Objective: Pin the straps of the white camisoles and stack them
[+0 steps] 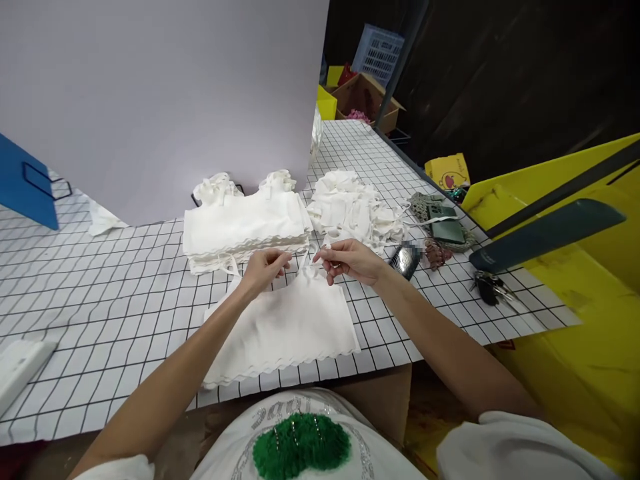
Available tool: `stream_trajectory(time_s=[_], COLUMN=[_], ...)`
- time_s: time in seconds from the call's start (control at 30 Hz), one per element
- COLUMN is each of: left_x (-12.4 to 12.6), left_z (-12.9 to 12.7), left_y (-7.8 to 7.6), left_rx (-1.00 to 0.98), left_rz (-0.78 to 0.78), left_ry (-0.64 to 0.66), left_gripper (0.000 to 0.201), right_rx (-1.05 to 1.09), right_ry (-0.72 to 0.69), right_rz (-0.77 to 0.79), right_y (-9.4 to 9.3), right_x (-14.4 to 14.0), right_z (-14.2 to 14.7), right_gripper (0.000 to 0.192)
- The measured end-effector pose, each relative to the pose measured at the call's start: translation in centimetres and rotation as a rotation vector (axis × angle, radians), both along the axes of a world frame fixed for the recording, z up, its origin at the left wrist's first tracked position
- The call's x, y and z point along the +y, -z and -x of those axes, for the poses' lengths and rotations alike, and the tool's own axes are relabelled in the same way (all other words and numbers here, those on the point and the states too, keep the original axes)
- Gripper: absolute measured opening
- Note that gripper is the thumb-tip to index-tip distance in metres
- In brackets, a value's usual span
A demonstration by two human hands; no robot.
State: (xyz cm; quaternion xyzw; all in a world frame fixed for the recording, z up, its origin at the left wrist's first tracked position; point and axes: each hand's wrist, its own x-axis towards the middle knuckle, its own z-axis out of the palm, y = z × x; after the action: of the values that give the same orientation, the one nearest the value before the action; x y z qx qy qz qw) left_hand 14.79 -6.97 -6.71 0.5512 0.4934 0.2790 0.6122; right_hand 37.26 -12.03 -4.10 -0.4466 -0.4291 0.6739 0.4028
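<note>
1. Head view, nearest: a green pincushion (300, 445) with pins sits against the person's white shirt at the bottom edge.
2. A white garment piece (285, 330) with a scalloped lower hem lies flat on the grid-patterned tabletop (100, 313), close to its near edge.
3. At the garment's top edge, the left hand (263, 268) pinches the fabric, grip narrow, fingers closed on the cloth.
4. The right hand (350, 261) pinches a thin white strap (314, 265) at the garment's top right corner, grip closed on it.
5. Just behind the hands stands a neat stack of finished white pieces (245, 227).
6. Right of the stack lies a loose heap of white strips (355, 210).
7. Further right: a dark phone (404, 259), a green pouch (447, 229), keys (493, 288).
8. Farthest: a pale backdrop board (165, 100), a cardboard box (365, 97).
</note>
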Motion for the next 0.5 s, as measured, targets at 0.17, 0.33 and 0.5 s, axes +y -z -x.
stream_trajectory(time_s=[0.17, 0.33, 0.5], left_x=[-1.1, -1.8, -2.0], left_z=[-0.7, -1.5, -1.3], left_y=[-1.5, -1.0, -1.0], left_rx=[-0.278, -0.359, -0.316], left_rz=[-0.03, 0.094, 0.028], left_ry=[0.204, 0.076, 0.043], left_gripper=[0.038, 0.031, 0.026], right_rx=[0.022, -0.024, -0.46], right_ry=[0.027, 0.036, 0.153], right_rz=[-0.001, -0.001, -0.244], right_y=[-0.5, -0.7, -0.4], right_x=[2.1, 2.6, 1.6], right_z=[0.1, -0.2, -0.9], right_gripper=[0.039, 0.046, 0.043])
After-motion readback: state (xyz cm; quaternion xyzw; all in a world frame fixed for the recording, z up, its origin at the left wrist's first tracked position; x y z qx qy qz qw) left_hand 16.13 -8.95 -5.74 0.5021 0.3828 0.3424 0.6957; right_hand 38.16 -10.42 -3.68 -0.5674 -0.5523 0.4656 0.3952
